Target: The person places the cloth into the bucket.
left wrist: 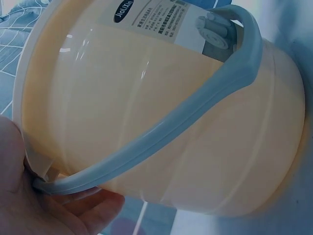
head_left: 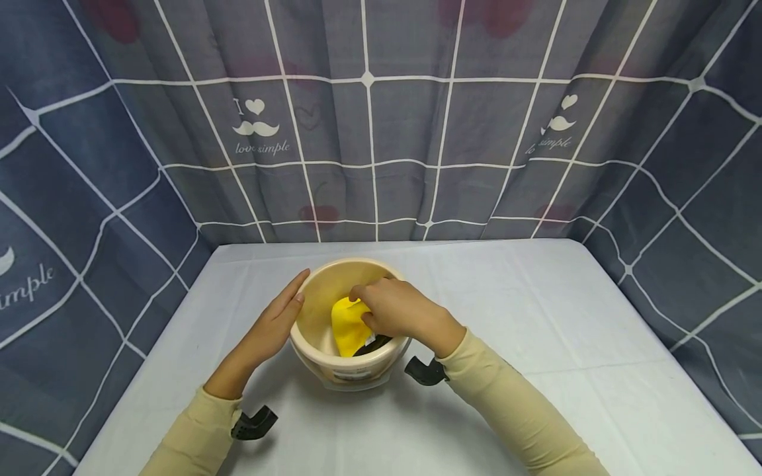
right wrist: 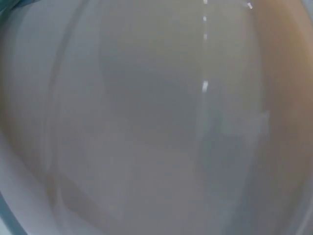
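A cream bucket [head_left: 309, 334] stands on the white table in the head view, its mouth tipped toward the camera. My left hand [head_left: 276, 324] holds its left rim. In the left wrist view, the fingers [left wrist: 100, 210] reach behind the bucket wall [left wrist: 117, 98], beside the end of the blue-grey handle [left wrist: 161, 129]. Inside the bucket lies a yellow cloth item [head_left: 347, 324], with a dark item [head_left: 374, 345] and a small white tag beside it. My right hand [head_left: 395, 307] reaches over the right rim, curled fingers gripping the yellow cloth; its fingertips are partly hidden. The right wrist view shows only the bucket's blurred wall [right wrist: 146, 122].
The white tabletop [head_left: 536, 344] extends around the bucket. Grey curtains [head_left: 405, 125] with white grid lines hang behind the table and on both sides. Each sleeve carries a black wrist mount [head_left: 254, 423]. A printed label [left wrist: 166, 22] is on the bucket's outside.
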Motion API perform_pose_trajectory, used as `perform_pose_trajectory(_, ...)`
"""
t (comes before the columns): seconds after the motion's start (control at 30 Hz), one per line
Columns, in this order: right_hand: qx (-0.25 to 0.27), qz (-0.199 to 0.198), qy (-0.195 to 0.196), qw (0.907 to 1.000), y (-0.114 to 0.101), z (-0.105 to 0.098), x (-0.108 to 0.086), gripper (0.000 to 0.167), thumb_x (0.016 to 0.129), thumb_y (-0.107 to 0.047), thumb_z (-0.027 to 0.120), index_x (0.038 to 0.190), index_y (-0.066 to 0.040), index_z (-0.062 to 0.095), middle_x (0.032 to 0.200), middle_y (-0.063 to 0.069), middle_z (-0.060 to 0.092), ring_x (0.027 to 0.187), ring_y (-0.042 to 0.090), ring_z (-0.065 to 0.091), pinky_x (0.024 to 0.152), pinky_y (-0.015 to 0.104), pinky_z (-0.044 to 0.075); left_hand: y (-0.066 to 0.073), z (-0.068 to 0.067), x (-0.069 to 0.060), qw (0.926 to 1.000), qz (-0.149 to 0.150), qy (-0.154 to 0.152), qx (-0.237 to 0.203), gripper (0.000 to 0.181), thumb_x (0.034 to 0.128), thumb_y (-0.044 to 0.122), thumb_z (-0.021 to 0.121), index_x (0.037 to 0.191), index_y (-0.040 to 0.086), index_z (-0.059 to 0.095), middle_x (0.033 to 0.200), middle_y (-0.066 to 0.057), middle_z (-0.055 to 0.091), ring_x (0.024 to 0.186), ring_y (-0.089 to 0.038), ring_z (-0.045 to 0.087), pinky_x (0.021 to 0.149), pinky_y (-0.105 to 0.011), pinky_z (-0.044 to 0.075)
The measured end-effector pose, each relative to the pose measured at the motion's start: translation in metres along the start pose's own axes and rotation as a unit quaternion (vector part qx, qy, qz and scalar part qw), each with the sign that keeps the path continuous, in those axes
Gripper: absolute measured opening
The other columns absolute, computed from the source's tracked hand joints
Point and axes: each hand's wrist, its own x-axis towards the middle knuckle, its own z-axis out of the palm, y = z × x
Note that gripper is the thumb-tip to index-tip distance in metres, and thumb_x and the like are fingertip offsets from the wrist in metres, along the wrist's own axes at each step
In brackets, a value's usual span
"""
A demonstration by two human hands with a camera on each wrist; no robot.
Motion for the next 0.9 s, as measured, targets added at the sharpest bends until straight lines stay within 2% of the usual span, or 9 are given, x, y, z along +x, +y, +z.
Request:
perform_pose_trajectory(0.23,-0.002,0.001,0.003,1.0,0.0,-0.001,-0.002,0.033,0.093,-0.01,0.069,0.126,-0.011,0.068,0.114,0.0,0.073,0.096,0.019,0.067,0.086,0.038,0.055,0.001,-0.001,0.0,1.0,-0.002,-0.003,0.006,0.052,0.1122,0.015,0.032,0.16,-0.004,0.021,0.164,-0.024,0.02,0.152,-0.039,0.016,0.119,-0.058,0.013)
perform_pose_trajectory(0.47,0.0,-0.001,0.013,0.9999,-0.001,-0.003,-0.005,0.032,0.093,-0.012,0.07,0.126,-0.011,0.068,0.111,0.0,0.073,0.088,0.016,0.065,0.08,0.036,0.054,0.002,-0.003,0.0,0.9999,-0.004,-0.007,0.008,0.053,0.1122,0.016,0.033,0.16,-0.003,0.021,0.165,-0.024,0.019,0.152,-0.038,0.014,0.119,-0.057,0.012)
perform_pose_trajectory(0.6,0.002,-0.005,0.016,0.9999,-0.001,-0.004,-0.007,0.031,0.094,-0.011,0.07,0.125,-0.011,0.068,0.113,0.001,0.073,0.093,0.016,0.065,0.083,0.037,0.055,0.004,-0.004,0.0,0.9998,-0.009,-0.01,0.017,0.053,0.1123,0.017,0.033,0.16,-0.002,0.021,0.165,-0.023,0.019,0.152,-0.038,0.015,0.119,-0.058,0.012)
perform_pose_trajectory(0.9,0.01,-0.009,0.045,0.9989,0.0,-0.006,-0.013,0.031,0.093,-0.011,0.069,0.124,-0.012,0.068,0.115,0.002,0.072,0.088,0.016,0.065,0.076,0.037,0.055,0.005,-0.008,0.0,0.9988,-0.014,-0.028,0.037,0.055,0.1131,0.021,0.032,0.161,0.0,0.017,0.166,-0.021,0.016,0.153,-0.038,0.012,0.119,-0.061,0.012)
